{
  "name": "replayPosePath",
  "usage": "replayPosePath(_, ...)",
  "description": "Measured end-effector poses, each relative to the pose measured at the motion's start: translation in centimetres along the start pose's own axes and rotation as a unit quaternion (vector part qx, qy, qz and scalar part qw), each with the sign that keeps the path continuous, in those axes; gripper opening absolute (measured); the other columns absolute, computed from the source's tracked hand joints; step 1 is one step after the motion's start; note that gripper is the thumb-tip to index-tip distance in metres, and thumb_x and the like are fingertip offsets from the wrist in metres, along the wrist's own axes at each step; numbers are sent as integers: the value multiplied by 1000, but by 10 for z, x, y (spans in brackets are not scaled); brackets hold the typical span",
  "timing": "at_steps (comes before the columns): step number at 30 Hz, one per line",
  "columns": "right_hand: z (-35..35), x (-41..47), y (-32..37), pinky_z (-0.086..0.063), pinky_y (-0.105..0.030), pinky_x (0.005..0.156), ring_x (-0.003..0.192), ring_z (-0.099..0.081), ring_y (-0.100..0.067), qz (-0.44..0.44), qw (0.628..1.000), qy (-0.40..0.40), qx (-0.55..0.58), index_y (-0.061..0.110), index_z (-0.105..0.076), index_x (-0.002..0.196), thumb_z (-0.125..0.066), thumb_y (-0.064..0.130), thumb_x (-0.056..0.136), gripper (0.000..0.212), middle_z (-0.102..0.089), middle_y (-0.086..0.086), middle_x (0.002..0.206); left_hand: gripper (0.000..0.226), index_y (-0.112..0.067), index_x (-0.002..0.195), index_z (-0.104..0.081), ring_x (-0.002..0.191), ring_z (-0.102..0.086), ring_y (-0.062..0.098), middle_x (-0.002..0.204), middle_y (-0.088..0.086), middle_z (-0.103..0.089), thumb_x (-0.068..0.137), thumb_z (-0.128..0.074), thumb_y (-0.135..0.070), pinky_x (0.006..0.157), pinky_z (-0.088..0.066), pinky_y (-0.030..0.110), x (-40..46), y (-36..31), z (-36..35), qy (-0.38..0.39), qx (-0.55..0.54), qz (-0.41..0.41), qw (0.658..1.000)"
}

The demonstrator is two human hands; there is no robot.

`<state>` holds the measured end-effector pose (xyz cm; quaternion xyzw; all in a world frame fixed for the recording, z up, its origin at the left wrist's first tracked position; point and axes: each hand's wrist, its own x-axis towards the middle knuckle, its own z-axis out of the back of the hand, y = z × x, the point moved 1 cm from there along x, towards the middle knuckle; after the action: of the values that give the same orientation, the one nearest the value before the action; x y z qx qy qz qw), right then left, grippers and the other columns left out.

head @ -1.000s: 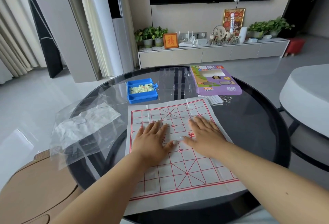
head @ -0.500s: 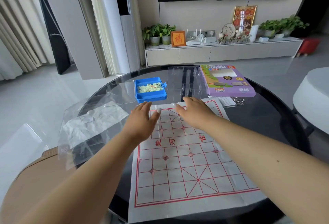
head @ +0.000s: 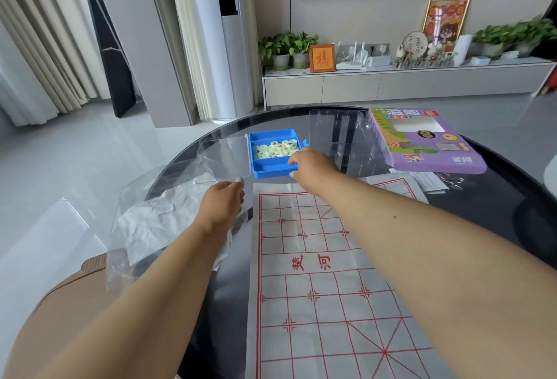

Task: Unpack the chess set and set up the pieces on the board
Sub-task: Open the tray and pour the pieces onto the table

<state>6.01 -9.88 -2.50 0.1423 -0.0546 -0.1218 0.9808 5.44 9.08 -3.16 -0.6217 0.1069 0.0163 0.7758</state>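
Note:
A white paper chess board (head: 328, 288) with a red grid lies flat on the round black glass table (head: 497, 228). Beyond its far edge sits a blue plastic box (head: 265, 167) with several pale round chess pieces (head: 275, 149) in its middle compartment. Its clear hinged lid (head: 223, 158) lies open to the left. My right hand (head: 313, 167) grips the box's near right corner. My left hand (head: 224, 200) touches the near edge of the clear lid with its fingertips.
A clear plastic insert tray (head: 340, 137) and the purple cardboard packaging box (head: 422, 140) lie right of the blue box. A crumpled clear bag (head: 156, 222) hangs over the table's left edge. A leaflet (head: 428, 181) and small metal rings (head: 452, 181) lie near the board's far right corner.
Both hands left the flattened board and reached forward. The right hand took hold of the blue box's corner, the left reached the clear lid. The camera moved closer.

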Motion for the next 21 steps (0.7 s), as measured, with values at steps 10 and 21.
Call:
replayPosePath(10, -19, 23, 8, -38, -24, 59, 71, -46, -19, -35, 999, -10, -36, 11, -62, 108, -47, 11, 92, 22, -60, -8, 99, 24, -14, 104, -64, 86, -61, 18, 92, -1, -65, 98, -46, -28, 72, -49, 23, 13, 11, 24, 5, 121, -117, 986)
replayPosePath(21, -12, 16, 17, -35, -25, 58, 77, -53, -22, 16, 992, -98, -78, 16, -57, 106, -53, 15, 93, 14, -61, -4, 98, 78, -30, 148, -12, 144, -5, 28, 157, 4, -9, 84, -18, -73, 114, -8, 48, 11, 44, 49, -4, 599, -101, 794)
